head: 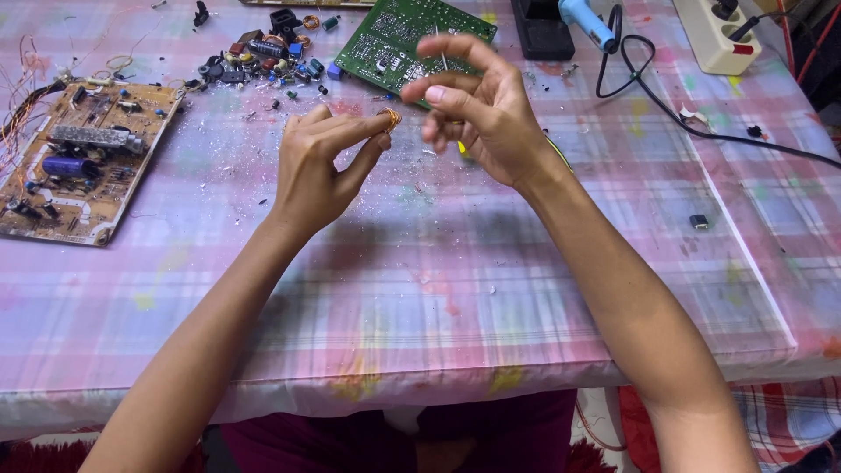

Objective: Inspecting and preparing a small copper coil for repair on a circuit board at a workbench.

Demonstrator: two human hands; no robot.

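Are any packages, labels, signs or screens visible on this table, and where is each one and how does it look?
No packages, signs or screens are in view.
Green circuit board: top centre, rectangular, with small white markings too fine to make out.
Brown circuit board: left edge, rectangular, with faint pale markings among its parts.
White power strip: top right corner, with a small red patch at its near end.

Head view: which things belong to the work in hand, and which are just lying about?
In hand:
left hand
copper coil
right hand
thin wire

Lying about:
green circuit board
brown circuit board
loose components
power strip
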